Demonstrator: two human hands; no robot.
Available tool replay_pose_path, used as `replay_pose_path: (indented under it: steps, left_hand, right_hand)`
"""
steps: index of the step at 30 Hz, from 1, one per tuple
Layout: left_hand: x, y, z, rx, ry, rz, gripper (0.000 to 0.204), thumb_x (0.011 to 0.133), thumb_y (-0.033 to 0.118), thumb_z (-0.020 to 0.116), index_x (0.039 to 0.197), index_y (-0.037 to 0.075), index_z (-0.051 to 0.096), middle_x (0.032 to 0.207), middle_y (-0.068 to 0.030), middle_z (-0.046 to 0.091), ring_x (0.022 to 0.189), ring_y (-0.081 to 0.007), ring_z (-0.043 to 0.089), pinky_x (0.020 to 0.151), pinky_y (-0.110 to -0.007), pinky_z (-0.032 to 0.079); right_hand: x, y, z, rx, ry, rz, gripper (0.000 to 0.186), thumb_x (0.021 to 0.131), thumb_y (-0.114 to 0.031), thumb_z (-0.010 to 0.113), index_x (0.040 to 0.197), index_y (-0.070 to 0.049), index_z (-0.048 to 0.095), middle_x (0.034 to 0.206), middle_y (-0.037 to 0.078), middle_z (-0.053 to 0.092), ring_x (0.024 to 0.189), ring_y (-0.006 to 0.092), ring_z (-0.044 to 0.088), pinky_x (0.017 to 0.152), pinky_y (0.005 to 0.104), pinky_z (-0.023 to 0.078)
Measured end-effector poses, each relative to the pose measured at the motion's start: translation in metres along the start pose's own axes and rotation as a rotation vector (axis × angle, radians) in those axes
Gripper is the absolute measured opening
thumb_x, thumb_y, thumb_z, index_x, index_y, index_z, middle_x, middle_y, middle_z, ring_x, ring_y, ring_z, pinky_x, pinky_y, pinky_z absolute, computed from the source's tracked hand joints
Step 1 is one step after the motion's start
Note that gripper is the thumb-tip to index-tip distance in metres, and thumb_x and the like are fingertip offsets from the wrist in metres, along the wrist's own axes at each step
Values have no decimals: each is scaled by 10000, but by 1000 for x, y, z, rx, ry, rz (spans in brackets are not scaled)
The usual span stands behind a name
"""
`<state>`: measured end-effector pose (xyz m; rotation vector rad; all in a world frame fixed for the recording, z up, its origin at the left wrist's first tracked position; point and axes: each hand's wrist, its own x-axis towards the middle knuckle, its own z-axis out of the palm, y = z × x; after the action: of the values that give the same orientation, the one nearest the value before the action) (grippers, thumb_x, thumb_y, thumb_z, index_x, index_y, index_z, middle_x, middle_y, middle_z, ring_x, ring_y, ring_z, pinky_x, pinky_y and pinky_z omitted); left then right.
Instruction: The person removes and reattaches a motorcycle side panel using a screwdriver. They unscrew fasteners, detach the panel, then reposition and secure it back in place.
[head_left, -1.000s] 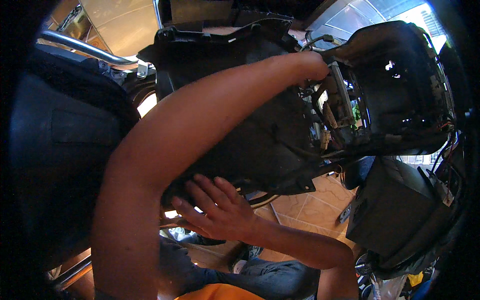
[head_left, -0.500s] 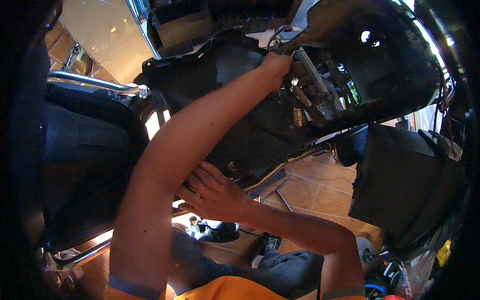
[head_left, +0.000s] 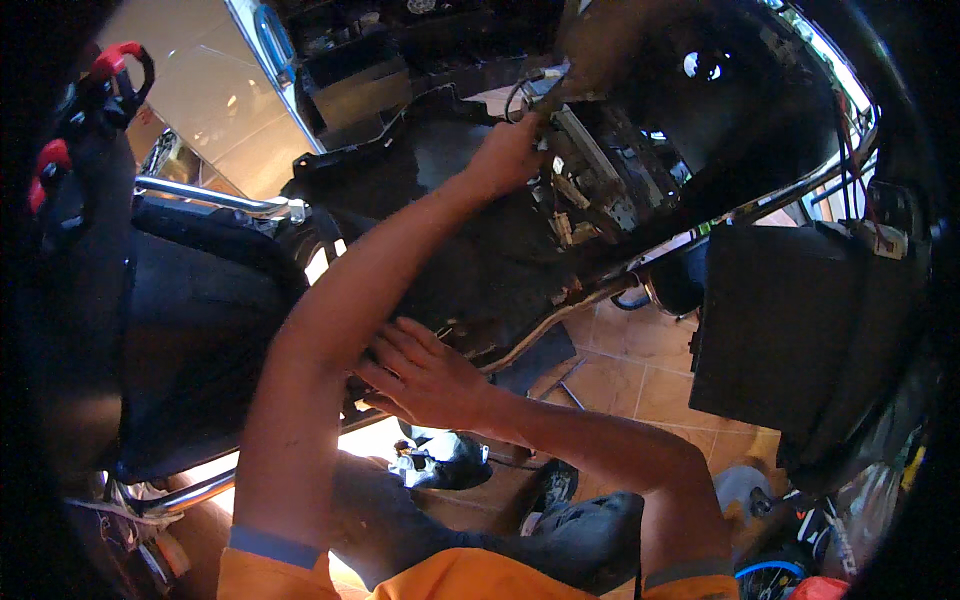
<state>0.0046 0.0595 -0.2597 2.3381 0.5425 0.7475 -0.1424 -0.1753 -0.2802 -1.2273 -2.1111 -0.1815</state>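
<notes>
My left hand, its arm reaching across from the lower left, is closed at the edge of an opening in a large black moulded panel. A thin dark piece shows just past its fingers; what the hand grips is hidden. Beside it in the opening lies a long grey metal bar, with small pale connectors lower down. My right hand rests at the panel's near edge, its fingers stretched out and apart, partly behind my left forearm. It holds nothing that I can see.
A blurred brownish shape is above the opening. Chrome rails and a black padded block stand at left. A dark box-like part hangs at right, near thin wires. Below lies a tiled floor.
The view has shifted, moving most of the scene leftward. Both hands keep nearly the same places on the panel. The blurred brownish shape has appeared above the opening.
</notes>
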Motion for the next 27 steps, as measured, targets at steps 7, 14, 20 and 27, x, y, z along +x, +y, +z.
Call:
replay_pose_path:
  steps: [7,14,20,27]
  left_hand:
    - [6,-27,8,90,124,217,506,823,159,709,1319,129,612,979,-225,726,942,-439,700,808,-537,572]
    - [55,-92,41,349,229,605,254,1005,255,603,1092,28,677,903,-185,633,796,-321,608,694,-449,526]
    - [62,-95,34,498,-47,301,286,965,247,624,1177,55,634,965,-164,643,864,-324,609,754,-466,526]
    - [24,-48,7,139,-98,156,502,900,312,717,1329,96,569,1148,-220,678,1051,-412,654,877,-510,545]
  right_hand:
    - [2,4,2,-20,-22,-22,492,924,-384,663,1310,-82,619,1329,197,616,1285,376,547,1174,571,324]
    - [4,12,-5,45,144,-41,577,809,-377,785,1282,-93,615,1250,135,626,1224,339,561,1151,519,373]
    - [-31,11,-94,38,118,88,453,818,-230,830,1223,-113,667,1149,113,640,1132,325,619,946,451,506]
    - [-198,23,-78,363,-498,890,161,921,-190,727,1007,-53,714,888,161,721,776,346,704,666,430,545]
